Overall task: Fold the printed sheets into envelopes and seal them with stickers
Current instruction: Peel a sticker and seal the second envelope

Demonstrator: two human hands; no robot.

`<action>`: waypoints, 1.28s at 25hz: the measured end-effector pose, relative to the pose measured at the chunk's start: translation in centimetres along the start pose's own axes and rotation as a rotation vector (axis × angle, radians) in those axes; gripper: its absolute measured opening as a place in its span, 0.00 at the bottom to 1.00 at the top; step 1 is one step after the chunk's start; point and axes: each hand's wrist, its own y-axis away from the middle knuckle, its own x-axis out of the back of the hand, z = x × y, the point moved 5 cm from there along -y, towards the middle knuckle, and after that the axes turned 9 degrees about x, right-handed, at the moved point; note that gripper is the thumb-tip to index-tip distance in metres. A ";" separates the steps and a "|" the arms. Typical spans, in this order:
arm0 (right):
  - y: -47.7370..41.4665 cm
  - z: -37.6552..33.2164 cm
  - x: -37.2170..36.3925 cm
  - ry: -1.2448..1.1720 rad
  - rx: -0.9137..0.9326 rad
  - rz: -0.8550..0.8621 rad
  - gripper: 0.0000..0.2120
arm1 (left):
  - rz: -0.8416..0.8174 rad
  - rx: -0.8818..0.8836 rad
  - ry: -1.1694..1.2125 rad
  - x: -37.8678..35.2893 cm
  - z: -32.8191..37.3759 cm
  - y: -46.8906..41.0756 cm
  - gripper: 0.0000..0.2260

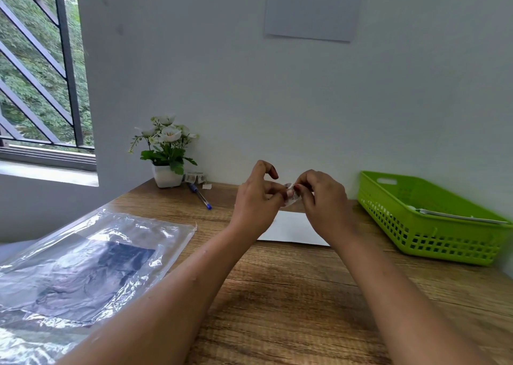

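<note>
**Forearms out, sticker pinched between both hands**

Your bare forearms (pixel 172 295) reach up from the bottom edge across the brown wood-grain table (pixel 291 295). At their ends your left hand (pixel 258 198) and right hand (pixel 322 198) meet. Thumb and fingertips of each pinch one small pale printed sticker (pixel 290 196), held in the air between them. Your left index finger arches clear above it. Whether the sticker is free of its backing is too small to tell.

Directly below your fingers lies the white folded paper sheet (pixel 291 228), flat on the table and partly hidden by your wrists. Left of your fingers sit a small roll of printed stickers (pixel 195 177) and a blue-capped clear pen (pixel 201 198). Further left and nearer you is a crinkled clear plastic bag of dark printed sheets (pixel 83 267). Right of your fingers stands a lime-green slotted plastic basket (pixel 433 225).

By my reading, you are at the sealing step for this sheet. The next move calls for lowering the sticker onto the flap edge beneath your fingers and pressing it flat. Keep it from curling onto your fingertips.
</note>
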 end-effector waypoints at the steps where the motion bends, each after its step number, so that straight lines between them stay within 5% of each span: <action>1: 0.0 -0.1 0.0 0.021 0.011 -0.012 0.05 | 0.001 -0.003 0.002 0.0 0.0 0.0 0.13; 10: 0.0 0.4 -0.4 -0.044 -0.011 -0.149 0.05 | -0.005 -0.013 -0.054 -0.2 -0.1 -0.1 0.12; 17: 0.3 1.1 -0.3 -0.338 -0.193 -0.059 0.10 | -0.048 0.029 0.018 0.3 -0.7 -0.4 0.12; 23: 0.1 0.8 0.5 -0.288 -0.160 0.061 0.06 | -0.127 0.059 0.022 -0.1 -1.0 -0.3 0.22; 32: 0.4 1.3 -0.4 -0.096 -0.104 -0.075 0.06 | -0.170 -0.028 -0.167 -0.4 -1.4 -0.5 0.13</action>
